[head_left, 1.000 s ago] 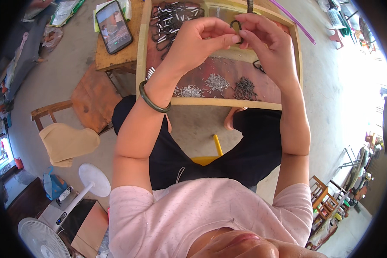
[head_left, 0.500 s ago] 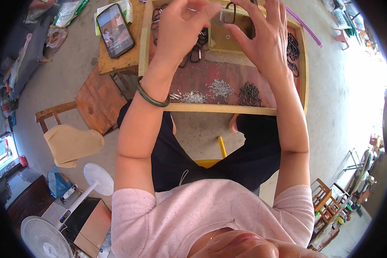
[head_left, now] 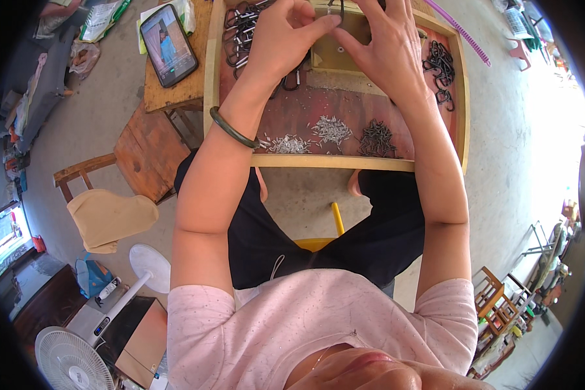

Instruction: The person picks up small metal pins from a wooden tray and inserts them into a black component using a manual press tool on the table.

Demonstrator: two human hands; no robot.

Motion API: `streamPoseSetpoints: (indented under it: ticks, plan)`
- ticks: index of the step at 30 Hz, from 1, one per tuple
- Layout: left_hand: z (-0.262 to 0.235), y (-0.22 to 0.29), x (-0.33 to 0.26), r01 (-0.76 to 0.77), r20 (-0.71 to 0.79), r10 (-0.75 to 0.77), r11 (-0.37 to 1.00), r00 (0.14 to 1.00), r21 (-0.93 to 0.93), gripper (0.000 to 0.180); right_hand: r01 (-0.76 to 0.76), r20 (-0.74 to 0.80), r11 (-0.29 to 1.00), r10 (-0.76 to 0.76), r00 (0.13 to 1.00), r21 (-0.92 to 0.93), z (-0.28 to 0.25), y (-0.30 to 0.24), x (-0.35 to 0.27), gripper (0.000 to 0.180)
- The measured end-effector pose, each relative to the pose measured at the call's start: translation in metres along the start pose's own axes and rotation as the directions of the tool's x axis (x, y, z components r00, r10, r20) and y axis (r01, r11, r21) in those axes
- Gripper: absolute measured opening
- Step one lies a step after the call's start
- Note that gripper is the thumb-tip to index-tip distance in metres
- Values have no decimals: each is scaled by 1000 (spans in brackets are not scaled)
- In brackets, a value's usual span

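Hands meet at the top centre of the frame, above a shallow wooden tray [head_left: 335, 162]. The left hand [head_left: 286, 39], a dark bangle [head_left: 231, 129] on its wrist, has fingers pinched together, and the right hand [head_left: 387, 49] is half curled, fingertips touching it; they seem to hold a small dark metal ring [head_left: 335, 6], mostly cut off. Heaps of small metal pins [head_left: 331, 130] lie lower in the tray. A phone [head_left: 168, 44] lies at upper left.
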State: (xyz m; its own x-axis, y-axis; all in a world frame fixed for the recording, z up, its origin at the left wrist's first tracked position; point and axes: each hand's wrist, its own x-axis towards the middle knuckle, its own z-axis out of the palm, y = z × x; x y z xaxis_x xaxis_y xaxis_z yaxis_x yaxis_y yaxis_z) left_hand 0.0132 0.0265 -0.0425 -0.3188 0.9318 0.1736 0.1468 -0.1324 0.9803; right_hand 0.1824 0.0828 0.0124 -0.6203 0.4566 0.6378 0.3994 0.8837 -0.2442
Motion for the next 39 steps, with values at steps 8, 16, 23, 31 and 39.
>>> streamPoseSetpoints:
  ticks: [8, 16, 23, 31, 39]
  plan:
    - [-2, -1, 1, 48, 13, -49, 997, 999, 61, 30, -4, 6, 1000, 4, 1000, -7, -2, -2, 0, 52]
    - [-14, -10, 0, 29, 102, -39, 995, 994, 99, 31, -7, 42, 1000, 8, 999, -13, -6, 0, -3, 52]
    - [-15, -12, -5, 24, 70, -44, 964, 997, 265, 41, 52, 33, 996, -49, 998, -77, -11, 1, -1, 54]
    - [-6, 0, -13, -15, 14, 10, 863, 1000, 505, 44, -37, 94, 996, 29, 995, 83, 1, 4, 10, 45]
    - [-4, 26, 2, -274, 73, 922, 36, 379, 961, 47, -82, 103, 989, 70, 992, 121, 2, -2, 10, 43]
